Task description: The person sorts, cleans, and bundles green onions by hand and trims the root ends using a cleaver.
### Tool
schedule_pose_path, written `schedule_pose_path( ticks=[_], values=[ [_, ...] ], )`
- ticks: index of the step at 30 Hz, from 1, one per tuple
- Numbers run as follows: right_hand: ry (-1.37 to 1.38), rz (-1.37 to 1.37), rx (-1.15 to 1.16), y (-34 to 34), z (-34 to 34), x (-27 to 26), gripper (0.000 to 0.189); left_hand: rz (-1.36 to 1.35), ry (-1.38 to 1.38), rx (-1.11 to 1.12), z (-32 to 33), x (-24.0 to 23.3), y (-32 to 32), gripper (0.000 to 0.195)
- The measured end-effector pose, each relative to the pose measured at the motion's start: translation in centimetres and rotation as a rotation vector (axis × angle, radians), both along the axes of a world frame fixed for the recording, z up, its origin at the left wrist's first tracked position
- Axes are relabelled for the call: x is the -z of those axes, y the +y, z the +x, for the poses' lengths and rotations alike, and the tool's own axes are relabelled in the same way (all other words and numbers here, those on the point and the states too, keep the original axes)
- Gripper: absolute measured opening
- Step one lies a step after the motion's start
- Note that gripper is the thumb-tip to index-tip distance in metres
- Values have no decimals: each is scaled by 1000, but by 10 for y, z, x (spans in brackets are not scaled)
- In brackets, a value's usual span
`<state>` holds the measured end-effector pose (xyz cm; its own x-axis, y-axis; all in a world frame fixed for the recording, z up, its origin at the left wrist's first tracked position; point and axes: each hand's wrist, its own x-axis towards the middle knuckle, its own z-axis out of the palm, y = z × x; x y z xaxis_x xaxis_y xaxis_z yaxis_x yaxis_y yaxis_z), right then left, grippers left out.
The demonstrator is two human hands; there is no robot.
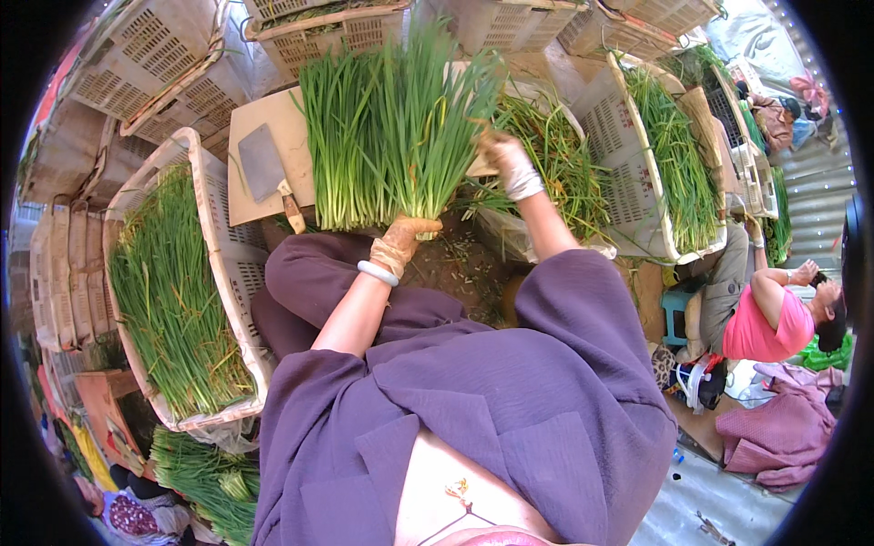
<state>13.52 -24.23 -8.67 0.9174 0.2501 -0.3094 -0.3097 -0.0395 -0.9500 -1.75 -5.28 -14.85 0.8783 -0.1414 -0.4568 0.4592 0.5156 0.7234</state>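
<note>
My left hand [404, 240], in a stained thin glove, grips a bunch of garlic chives [427, 147] by its pale stem ends. The leaves fan out away from me. At the bunch's right edge is my right hand [504, 155], also gloved, with its fingers bent among the leaf tips; blur hides whether they pinch a leaf. A few yellowed leaves show in the bunch. Beside it, a thick row of chives [345, 136] lies across a board [246, 150]. On that board rests a cleaver [266, 167], its wooden handle towards me.
A plastic crate [199, 170] of chives stands at my left, another crate [655, 170] at my right. Loose yellowish leaves [560, 164] fill a plastic-lined container. Stacked crates [334, 37] line the far side. A person in pink [768, 317] sits at the right.
</note>
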Motion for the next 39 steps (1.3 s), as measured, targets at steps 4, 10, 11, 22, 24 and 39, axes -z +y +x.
schedule_pose_path(
  ticks=[4, 10, 11, 22, 24, 39],
  values=[
    [-264, 31, 345, -89, 51, -13, 11, -2, -85, -6, 1, -10, 0, 35],
    [-614, -1552, 81, -145, 33, -27, 40, -53, 34, -36, 5, -16, -13, 34],
    [-651, -1270, 131, -132, 31, -26, 31, -17, 56, -47, 7, -18, -15, 35],
    [-274, -294, -176, 27, 45, -10, 27, -40, 49, -72, -5, -29, -6, 28],
    [-323, -595, -117, 18, 40, -10, 18, -332, 112, -49, 0, -21, 0, 26],
    [-475, -363, 107, -22, 23, -23, 19, -277, 22, -107, 5, -36, -7, 34]
  ],
)
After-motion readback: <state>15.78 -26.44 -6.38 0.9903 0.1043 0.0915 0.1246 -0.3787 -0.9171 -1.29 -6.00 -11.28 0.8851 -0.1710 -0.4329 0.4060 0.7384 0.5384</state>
